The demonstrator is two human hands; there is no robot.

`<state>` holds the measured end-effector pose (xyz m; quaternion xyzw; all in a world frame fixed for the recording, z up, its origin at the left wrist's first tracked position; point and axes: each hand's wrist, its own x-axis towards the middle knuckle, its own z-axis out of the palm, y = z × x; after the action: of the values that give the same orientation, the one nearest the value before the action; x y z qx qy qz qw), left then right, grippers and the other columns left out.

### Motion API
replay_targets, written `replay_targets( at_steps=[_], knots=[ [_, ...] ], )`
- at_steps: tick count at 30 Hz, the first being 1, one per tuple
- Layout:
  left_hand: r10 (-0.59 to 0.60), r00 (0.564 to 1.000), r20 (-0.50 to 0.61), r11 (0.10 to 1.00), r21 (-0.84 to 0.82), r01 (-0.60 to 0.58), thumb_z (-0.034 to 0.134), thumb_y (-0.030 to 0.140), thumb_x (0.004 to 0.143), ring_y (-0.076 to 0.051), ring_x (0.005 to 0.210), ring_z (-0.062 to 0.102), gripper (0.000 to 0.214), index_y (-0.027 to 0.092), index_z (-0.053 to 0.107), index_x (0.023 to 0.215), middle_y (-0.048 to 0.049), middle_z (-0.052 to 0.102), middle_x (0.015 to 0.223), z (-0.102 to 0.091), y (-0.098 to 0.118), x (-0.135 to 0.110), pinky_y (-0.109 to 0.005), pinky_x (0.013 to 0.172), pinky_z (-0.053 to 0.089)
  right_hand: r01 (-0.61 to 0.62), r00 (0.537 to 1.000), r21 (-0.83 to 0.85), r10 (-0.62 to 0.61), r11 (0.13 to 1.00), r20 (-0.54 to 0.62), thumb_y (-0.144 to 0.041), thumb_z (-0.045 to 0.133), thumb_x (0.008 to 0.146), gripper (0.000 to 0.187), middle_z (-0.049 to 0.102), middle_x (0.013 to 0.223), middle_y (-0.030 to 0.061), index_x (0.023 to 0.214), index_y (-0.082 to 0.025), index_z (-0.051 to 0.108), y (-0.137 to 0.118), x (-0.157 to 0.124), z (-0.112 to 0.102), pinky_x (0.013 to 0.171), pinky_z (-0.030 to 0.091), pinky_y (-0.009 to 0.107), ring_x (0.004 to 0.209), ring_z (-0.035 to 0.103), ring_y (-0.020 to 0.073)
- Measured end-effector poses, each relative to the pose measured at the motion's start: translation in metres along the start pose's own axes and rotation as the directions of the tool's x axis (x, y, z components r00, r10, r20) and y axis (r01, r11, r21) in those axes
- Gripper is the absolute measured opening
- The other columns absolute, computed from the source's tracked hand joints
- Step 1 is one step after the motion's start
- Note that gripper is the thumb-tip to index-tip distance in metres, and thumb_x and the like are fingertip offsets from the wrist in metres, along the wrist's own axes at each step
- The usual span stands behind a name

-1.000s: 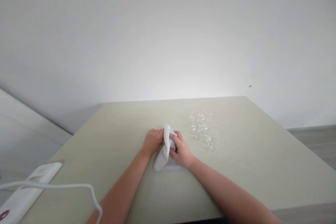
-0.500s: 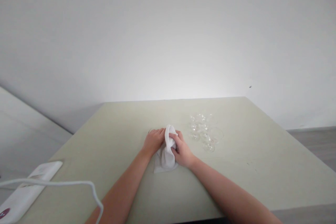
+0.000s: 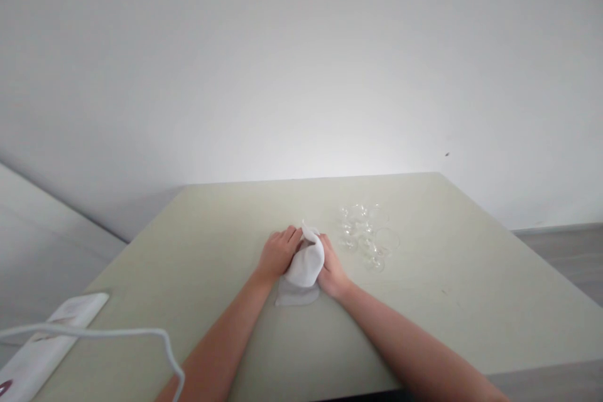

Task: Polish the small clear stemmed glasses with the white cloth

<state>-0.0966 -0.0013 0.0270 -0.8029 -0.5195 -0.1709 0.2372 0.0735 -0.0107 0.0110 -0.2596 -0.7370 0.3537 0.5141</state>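
Note:
Both my hands meet at the middle of a pale green table (image 3: 211, 264) around a white cloth (image 3: 304, 267). My left hand (image 3: 277, 253) is closed against the cloth's left side, its fingers curled over the top. My right hand (image 3: 332, 267) presses the cloth from the right, partly hidden behind it. The cloth is bunched into a rounded bundle between them, and its lower edge lies on the table. What is inside the bundle, if anything, is hidden. Several clear glasses (image 3: 367, 235) stand just right of my right hand.
A white flat object with a dark red mark (image 3: 42, 345) lies at the table's near left corner, with a white cable (image 3: 117, 334) looping above it. A plain white wall stands behind the table. Grey floor (image 3: 565, 257) shows to the right.
The cloth has gone from a narrow upright fold to a rounder bundle covering more of my right hand. Both hands have shifted slightly around it.

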Motion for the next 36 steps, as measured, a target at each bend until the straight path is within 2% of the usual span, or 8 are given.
replay_targets(
  at_steps=[3, 6, 12, 22, 30, 36],
  knots=[
    [0.040, 0.993, -0.110, 0.999, -0.001, -0.041, 0.047, 0.023, 0.093, -0.020, 0.080, 0.060, 0.011, 0.018, 0.057, 0.090, -0.0076, 0.064, 0.089, 0.000, -0.002, 0.001, -0.035, 0.073, 0.043, -0.030, 0.999, 0.038, 0.030, 0.999, -0.022, -0.026, 0.050, 0.091, 0.029, 0.056, 0.109, 0.0065, 0.120, -0.025, 0.053, 0.009, -0.001, 0.001, 0.094, 0.043, 0.038, 0.104, 0.051, 0.0220],
    [0.039, 0.987, -0.154, 0.998, -0.041, -0.046, 0.047, 0.024, 0.093, -0.021, 0.090, 0.059, 0.012, 0.018, 0.056, 0.088, -0.0102, 0.063, 0.098, -0.001, -0.003, 0.001, -0.036, 0.082, 0.043, -0.107, 0.994, 0.059, 0.108, 0.992, 0.000, -0.030, 0.058, 0.087, 0.034, 0.058, 0.110, 0.0069, 0.119, -0.022, 0.052, 0.017, -0.002, 0.002, 0.091, 0.044, 0.037, 0.103, 0.054, 0.0219],
    [0.034, 0.997, -0.073, 0.995, -0.087, -0.040, 0.049, 0.021, 0.091, -0.022, 0.097, 0.058, 0.007, 0.018, 0.056, 0.091, -0.0101, 0.063, 0.105, -0.002, -0.004, 0.000, -0.038, 0.087, 0.042, -0.165, 0.986, 0.024, 0.164, 0.986, 0.036, -0.032, 0.062, 0.082, 0.039, 0.059, 0.107, 0.0071, 0.117, -0.020, 0.053, 0.019, -0.003, 0.001, 0.086, 0.046, 0.036, 0.098, 0.057, 0.0216],
    [0.039, 0.998, -0.043, 0.995, -0.085, -0.043, 0.049, 0.021, 0.091, -0.021, 0.098, 0.058, 0.008, 0.019, 0.056, 0.093, -0.0098, 0.063, 0.109, -0.003, -0.004, 0.000, -0.038, 0.089, 0.041, -0.165, 0.986, 0.025, 0.164, 0.986, 0.036, -0.030, 0.063, 0.081, 0.037, 0.060, 0.104, 0.0060, 0.115, -0.020, 0.054, 0.017, -0.002, 0.000, 0.084, 0.046, 0.035, 0.095, 0.057, 0.0209],
    [0.068, 0.998, 0.015, 0.994, -0.084, -0.067, 0.047, 0.017, 0.089, -0.021, 0.088, 0.057, 0.009, 0.019, 0.055, 0.092, -0.0075, 0.063, 0.093, -0.004, -0.004, 0.000, -0.036, 0.082, 0.042, -0.172, 0.984, 0.004, 0.172, 0.985, 0.047, -0.030, 0.064, 0.080, 0.036, 0.060, 0.102, 0.0051, 0.114, -0.020, 0.055, 0.020, -0.002, -0.001, 0.082, 0.046, 0.033, 0.094, 0.057, 0.0203],
    [0.072, 0.997, 0.017, 0.993, -0.094, -0.070, 0.047, 0.017, 0.089, -0.021, 0.092, 0.057, 0.010, 0.018, 0.055, 0.096, -0.0084, 0.063, 0.097, -0.005, -0.004, -0.001, -0.037, 0.084, 0.041, -0.186, 0.982, 0.016, 0.186, 0.982, 0.047, -0.029, 0.066, 0.078, 0.035, 0.061, 0.099, 0.0042, 0.111, -0.020, 0.056, 0.019, -0.002, -0.001, 0.079, 0.046, 0.032, 0.090, 0.057, 0.0197]
  ],
)
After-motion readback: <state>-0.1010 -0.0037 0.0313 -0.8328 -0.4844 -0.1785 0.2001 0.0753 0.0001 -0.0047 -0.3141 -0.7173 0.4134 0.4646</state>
